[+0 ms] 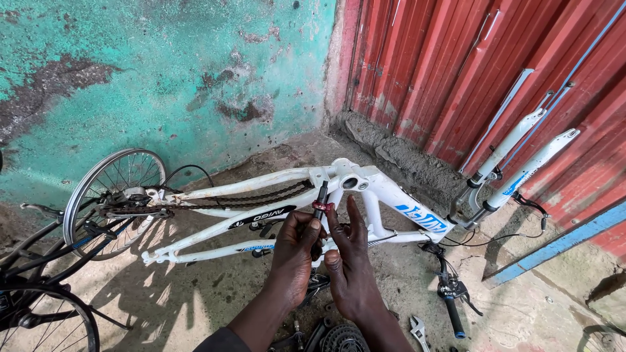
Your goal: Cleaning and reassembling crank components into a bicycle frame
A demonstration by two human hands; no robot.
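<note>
One small red-and-black part point(321, 202) pinched by two hands: left hand point(295, 251), right hand point(350, 261); one white bicycle frame point(385, 192) at 12 o'clock; one wheel point(111, 195) at 9.

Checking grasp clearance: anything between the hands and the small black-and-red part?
Nothing visible. The left hand and right hand both already pinch the small black-and-red bicycle part with bare fingers, in front of the upturned white bicycle frame.

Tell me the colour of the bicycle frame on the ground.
White bicycle frame, blue lettering; head view.
</note>
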